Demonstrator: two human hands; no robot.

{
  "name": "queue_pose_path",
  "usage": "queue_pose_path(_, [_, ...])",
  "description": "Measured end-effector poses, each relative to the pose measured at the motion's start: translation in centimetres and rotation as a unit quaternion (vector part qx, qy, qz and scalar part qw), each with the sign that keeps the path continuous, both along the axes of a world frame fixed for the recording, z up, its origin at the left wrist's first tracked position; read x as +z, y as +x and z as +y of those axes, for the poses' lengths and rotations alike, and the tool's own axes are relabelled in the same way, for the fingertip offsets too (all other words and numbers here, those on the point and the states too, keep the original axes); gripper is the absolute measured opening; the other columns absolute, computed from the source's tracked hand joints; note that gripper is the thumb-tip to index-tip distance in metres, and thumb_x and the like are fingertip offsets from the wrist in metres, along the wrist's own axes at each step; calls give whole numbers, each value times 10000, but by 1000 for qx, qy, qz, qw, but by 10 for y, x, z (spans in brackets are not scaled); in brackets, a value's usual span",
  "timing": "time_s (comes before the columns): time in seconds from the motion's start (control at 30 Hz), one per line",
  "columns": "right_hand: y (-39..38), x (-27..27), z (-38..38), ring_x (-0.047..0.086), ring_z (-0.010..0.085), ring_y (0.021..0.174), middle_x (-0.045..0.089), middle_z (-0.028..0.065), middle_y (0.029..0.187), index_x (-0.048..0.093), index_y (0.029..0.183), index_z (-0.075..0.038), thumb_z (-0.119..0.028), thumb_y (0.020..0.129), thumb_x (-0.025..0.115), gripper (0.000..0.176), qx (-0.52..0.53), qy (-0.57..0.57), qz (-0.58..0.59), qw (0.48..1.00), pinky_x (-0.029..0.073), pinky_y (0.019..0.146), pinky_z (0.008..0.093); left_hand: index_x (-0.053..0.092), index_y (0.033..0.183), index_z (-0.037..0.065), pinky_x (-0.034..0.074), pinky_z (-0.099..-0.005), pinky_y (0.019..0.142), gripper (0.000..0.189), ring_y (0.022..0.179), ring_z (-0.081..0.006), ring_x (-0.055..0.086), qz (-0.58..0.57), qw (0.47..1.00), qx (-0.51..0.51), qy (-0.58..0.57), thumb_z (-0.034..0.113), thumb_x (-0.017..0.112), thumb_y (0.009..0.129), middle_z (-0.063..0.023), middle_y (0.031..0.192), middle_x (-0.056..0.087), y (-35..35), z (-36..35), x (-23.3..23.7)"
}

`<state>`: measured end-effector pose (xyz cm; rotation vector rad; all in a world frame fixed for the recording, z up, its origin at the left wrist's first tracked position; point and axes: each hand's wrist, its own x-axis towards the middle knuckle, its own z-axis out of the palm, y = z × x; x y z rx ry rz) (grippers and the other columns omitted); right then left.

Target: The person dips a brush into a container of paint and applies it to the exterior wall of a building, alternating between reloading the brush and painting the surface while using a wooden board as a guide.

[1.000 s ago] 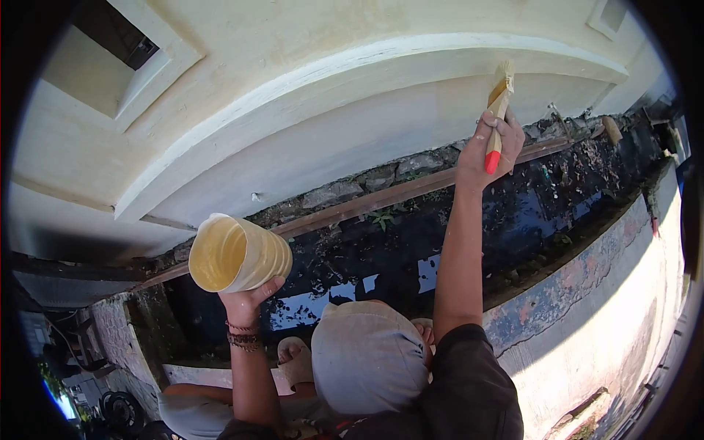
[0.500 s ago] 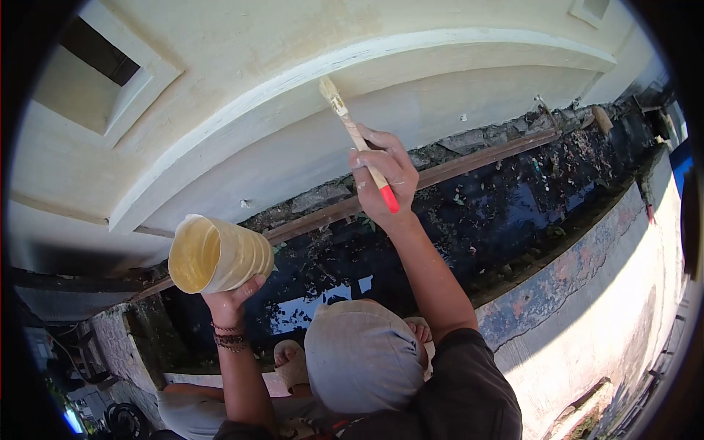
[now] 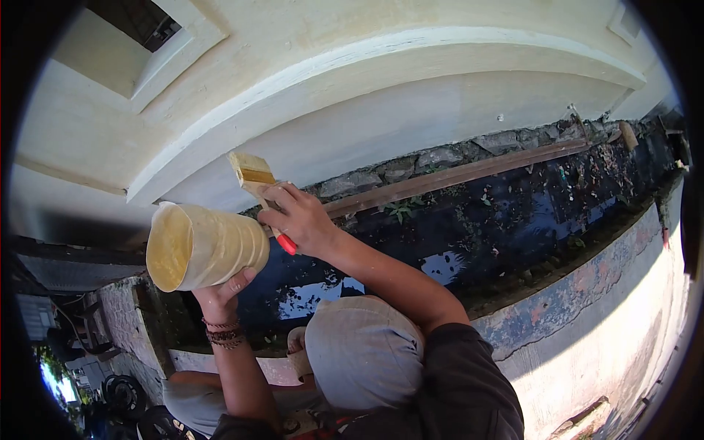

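2 hands, 1 brush, 1 cup before a cream wall.
Head view: the left hand [image 3: 224, 290] gripped the cup [image 3: 209, 246] from below, fingers and thumb curled round its ribbed side; the cup lay tipped, its paint-coated mouth facing left. The right hand [image 3: 297, 220] was closed round the brush [image 3: 254, 174], fingers wrapped on the handle, whose red end poked out beneath the palm. The bristles pointed up and left, just above the cup's base end and in front of the wall [image 3: 411, 121]; whether they touched it could not be told. Bracelets [image 3: 220, 334] ringed the left wrist. A plank [image 3: 455, 176] ran along the wall's foot above a dark, wet ditch [image 3: 513, 227]. A grey cap [image 3: 363, 356] filled the lower middle.
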<state>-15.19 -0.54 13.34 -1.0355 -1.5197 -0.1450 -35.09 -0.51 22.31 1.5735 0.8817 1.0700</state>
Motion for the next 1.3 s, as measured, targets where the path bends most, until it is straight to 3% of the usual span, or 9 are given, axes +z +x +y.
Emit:
queue_pose_path(0.2, [90,17,-24,571,257,959,493,182,1152,611,942,-76,101,802,638,227,-313,173,140,923,514,715,354,400,1397,0,426,-434,1056,971,1193,-285,555,-30,999,-7,14,68,884,558,-143,1305,555,-21,-3,6])
queue_pose_path(0.3, [89,23,0,569,276,984,468,199,1185,620,940,-85,101,759,654,262,-378,93,100,915,513,723,337,387,1411,1,414,-440,1066,979,1212,-290,541,-18,999,-10,25,81,884,571,-150,1334,534,-27,-5,6])
queue_pose_path(0.47, [-3,25,18,564,339,1003,509,140,1083,624,893,-96,5,638,699,284,-215,53,20,975,510,773,423,361,1430,-2,389,-455,1084,997,1247,-306,509,-7,997,-55,56,103,881,586,-165,1380,491,-40,-4,23])
queue_pose_path(0.57, [0,32,13,612,304,943,549,137,1079,629,881,-86,45,670,682,254,46,21,83,995,535,732,395,339,1442,-4,378,-458,1090,1026,1269,-311,485,-35,995,-70,63,106,884,580,-170,1407,460,-44,-4,28])
queue_pose_path(0.77, [86,33,-13,597,235,955,524,160,1109,596,900,-77,114,832,639,208,-137,140,282,939,533,740,296,246,1489,36,372,-480,1090,1165,1279,-345,472,-7,999,-30,25,220,909,548,-196,1413,443,-51,-17,35])
queue_pose_path(0.9, [67,20,-4,525,255,1033,478,165,1138,561,954,-86,74,843,626,205,-363,172,121,908,513,802,356,316,1456,0,370,-434,1085,1055,1276,-297,467,-37,993,-98,56,135,898,586,-157,1417,443,-55,-11,31])
queue_pose_path(1.13, [-23,8,33,548,374,989,499,150,1073,606,892,-123,31,638,680,306,-164,9,4,986,526,709,404,227,1493,41,377,-481,1082,1186,1280,-355,465,-12,996,-59,64,224,909,540,-199,1395,447,-52,-17,36])
queue_pose_path(1.2, [-17,16,25,567,358,982,519,146,1083,603,889,-109,29,637,685,299,80,-1,18,997,532,718,404,227,1494,41,376,-483,1082,1186,1278,-355,467,-32,997,-48,41,213,905,536,-200,1394,447,-52,-17,37])
queue_pose_path(1.3, [33,9,21,625,259,925,569,155,1065,608,865,-82,65,786,719,200,-40,64,150,986,526,736,325,231,1493,40,373,-486,1084,1171,1286,-356,459,-16,996,-61,57,185,896,540,-201,1401,441,-57,-16,37])
